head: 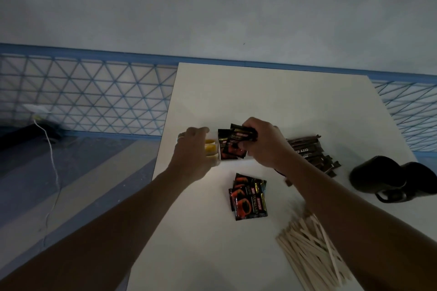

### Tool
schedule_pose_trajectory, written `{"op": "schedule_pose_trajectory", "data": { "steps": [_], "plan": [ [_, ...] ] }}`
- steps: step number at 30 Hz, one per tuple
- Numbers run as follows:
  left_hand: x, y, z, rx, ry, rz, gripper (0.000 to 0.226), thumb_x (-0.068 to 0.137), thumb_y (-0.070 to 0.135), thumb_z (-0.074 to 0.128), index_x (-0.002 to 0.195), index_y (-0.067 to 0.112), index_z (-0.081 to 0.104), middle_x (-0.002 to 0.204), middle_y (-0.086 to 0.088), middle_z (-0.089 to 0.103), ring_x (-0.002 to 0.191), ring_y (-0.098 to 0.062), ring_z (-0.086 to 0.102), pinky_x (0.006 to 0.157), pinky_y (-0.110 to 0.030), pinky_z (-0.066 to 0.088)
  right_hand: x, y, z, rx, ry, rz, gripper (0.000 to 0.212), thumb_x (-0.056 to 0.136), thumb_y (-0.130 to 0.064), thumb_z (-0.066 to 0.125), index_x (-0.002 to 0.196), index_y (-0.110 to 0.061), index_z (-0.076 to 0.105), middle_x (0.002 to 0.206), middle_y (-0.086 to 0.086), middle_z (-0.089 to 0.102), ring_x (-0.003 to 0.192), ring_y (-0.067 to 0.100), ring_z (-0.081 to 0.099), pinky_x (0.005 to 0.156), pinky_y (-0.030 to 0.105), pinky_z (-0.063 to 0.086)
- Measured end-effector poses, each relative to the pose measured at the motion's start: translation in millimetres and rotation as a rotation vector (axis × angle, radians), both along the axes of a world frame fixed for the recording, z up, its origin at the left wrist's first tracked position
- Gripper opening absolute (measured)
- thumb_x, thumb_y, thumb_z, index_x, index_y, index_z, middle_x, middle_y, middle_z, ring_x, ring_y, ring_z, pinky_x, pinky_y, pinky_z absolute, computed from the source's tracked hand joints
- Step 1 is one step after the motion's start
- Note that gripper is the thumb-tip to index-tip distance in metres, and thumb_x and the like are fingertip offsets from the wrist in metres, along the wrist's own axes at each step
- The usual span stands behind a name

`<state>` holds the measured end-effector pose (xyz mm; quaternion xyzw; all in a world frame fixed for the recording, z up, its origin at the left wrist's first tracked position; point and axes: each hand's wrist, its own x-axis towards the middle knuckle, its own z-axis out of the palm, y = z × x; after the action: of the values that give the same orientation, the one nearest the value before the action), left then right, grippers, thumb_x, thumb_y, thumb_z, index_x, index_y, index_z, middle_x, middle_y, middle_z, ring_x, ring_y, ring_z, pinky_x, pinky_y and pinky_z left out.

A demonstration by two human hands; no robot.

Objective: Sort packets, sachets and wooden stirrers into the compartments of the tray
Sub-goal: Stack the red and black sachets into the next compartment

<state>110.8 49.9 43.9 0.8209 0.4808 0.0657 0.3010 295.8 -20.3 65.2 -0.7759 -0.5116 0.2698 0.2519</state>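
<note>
A white compartment tray (218,162) sits at the table's left edge, mostly hidden by my hands. Yellow sachets (210,147) fill its left compartment, and black coffee packets (230,149) stand in the one beside it. My left hand (191,149) grips the tray's left side. My right hand (262,142) pinches a black coffee packet (243,134) just above the packets in the tray. More black coffee packets (249,196) lie in a loose pile nearer to me. Brown stick sachets (312,151) lie to the right, behind my right wrist. Wooden stirrers (312,250) are heaped at the near right.
Two dark mugs (390,177) lie at the table's right edge. The white table (272,97) drops off at the left, close to the tray. A white cable (53,160) trails over the floor at the left, before a blue lattice wall.
</note>
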Motion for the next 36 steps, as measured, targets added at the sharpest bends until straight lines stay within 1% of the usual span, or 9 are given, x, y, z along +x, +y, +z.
{"op": "schedule_pose_trajectory", "data": {
  "steps": [4, 7, 9, 15, 22, 24, 28, 32, 36],
  "plan": [
    [-2, 10, -15, 0.026, 0.121, -0.058, 0.097, 0.072, 0.043, 0.081, 0.150, 0.016, 0.030, 0.153, -0.009, 0.033, 0.142, -0.032, 0.024, 0.115, -0.047, 0.028, 2, 17, -9, -0.052, 0.048, 0.028, 0.028, 0.085, -0.011, 0.074, 0.107, -0.024, 0.064, 0.092, -0.003, 0.070, 0.087, 0.022, 0.068, 0.073, 0.036, 0.056],
    [-1, 13, -24, 0.034, 0.169, -0.072, 0.103, 0.071, 0.053, 0.079, 0.151, 0.020, 0.025, 0.158, -0.009, 0.027, 0.146, -0.039, 0.016, 0.117, -0.053, 0.022, 3, 23, -14, -0.107, 0.004, 0.066, 0.029, 0.086, -0.012, 0.073, 0.110, -0.024, 0.063, 0.091, -0.003, 0.069, 0.085, 0.019, 0.066, 0.057, 0.019, 0.041],
    [1, 14, -27, 0.029, 0.191, -0.065, 0.104, 0.072, 0.056, 0.077, 0.153, 0.022, 0.022, 0.161, -0.010, 0.019, 0.148, -0.041, 0.008, 0.119, -0.054, 0.015, 4, 27, -18, -0.136, -0.022, 0.086, 0.031, 0.085, -0.010, 0.072, 0.112, -0.023, 0.063, 0.094, -0.002, 0.068, 0.084, 0.018, 0.064, 0.052, 0.017, 0.035],
    [4, 18, -35, 0.053, 0.215, -0.058, 0.101, 0.074, 0.057, 0.075, 0.152, 0.021, 0.022, 0.160, -0.009, 0.016, 0.148, -0.041, 0.003, 0.120, -0.056, 0.008, 0, 38, -26, -0.150, -0.146, 0.231, 0.028, 0.085, -0.002, 0.062, 0.108, -0.018, 0.061, 0.092, 0.003, 0.064, 0.090, 0.023, 0.056, 0.061, 0.026, 0.042],
    [7, 21, -39, 0.025, 0.201, -0.045, 0.101, 0.072, 0.053, 0.078, 0.151, 0.021, 0.024, 0.158, -0.010, 0.020, 0.148, -0.040, 0.004, 0.119, -0.059, 0.009, -8, 44, -39, -0.133, -0.240, 0.221, 0.034, 0.080, 0.001, 0.058, 0.108, -0.017, 0.061, 0.088, 0.007, 0.063, 0.079, 0.027, 0.056, 0.059, 0.030, 0.045],
    [7, 22, -39, 0.022, 0.206, -0.046, 0.101, 0.072, 0.054, 0.077, 0.151, 0.021, 0.024, 0.158, -0.010, 0.020, 0.148, -0.041, 0.005, 0.118, -0.059, 0.010, -10, 42, -43, -0.121, -0.265, 0.188, 0.034, 0.079, 0.001, 0.059, 0.108, -0.017, 0.061, 0.087, 0.006, 0.063, 0.079, 0.026, 0.054, 0.060, 0.031, 0.044],
    [7, 22, -38, 0.032, 0.207, -0.052, 0.102, 0.072, 0.055, 0.078, 0.151, 0.020, 0.025, 0.158, -0.011, 0.022, 0.148, -0.042, 0.006, 0.118, -0.060, 0.012, -15, 35, -50, -0.121, -0.304, 0.164, 0.039, 0.078, 0.001, 0.063, 0.112, -0.018, 0.059, 0.089, 0.006, 0.066, 0.080, 0.028, 0.061, 0.063, 0.038, 0.054],
    [7, 21, -38, 0.029, 0.207, -0.052, 0.102, 0.072, 0.054, 0.078, 0.151, 0.019, 0.024, 0.157, -0.011, 0.022, 0.148, -0.041, 0.006, 0.118, -0.059, 0.010, -18, 31, -56, -0.112, -0.323, 0.175, 0.036, 0.076, 0.000, 0.068, 0.109, -0.013, 0.061, 0.089, 0.009, 0.069, 0.080, 0.032, 0.063, 0.059, 0.032, 0.045],
    [7, 22, -39, 0.023, 0.201, -0.050, 0.102, 0.072, 0.054, 0.078, 0.152, 0.019, 0.024, 0.158, -0.011, 0.021, 0.148, -0.041, 0.004, 0.119, -0.059, 0.009, -12, 28, -52, -0.021, -0.288, 0.180, 0.038, 0.075, -0.006, 0.075, 0.110, -0.016, 0.065, 0.097, 0.002, 0.070, 0.085, 0.023, 0.064, 0.070, 0.037, 0.054]
  ]
}}
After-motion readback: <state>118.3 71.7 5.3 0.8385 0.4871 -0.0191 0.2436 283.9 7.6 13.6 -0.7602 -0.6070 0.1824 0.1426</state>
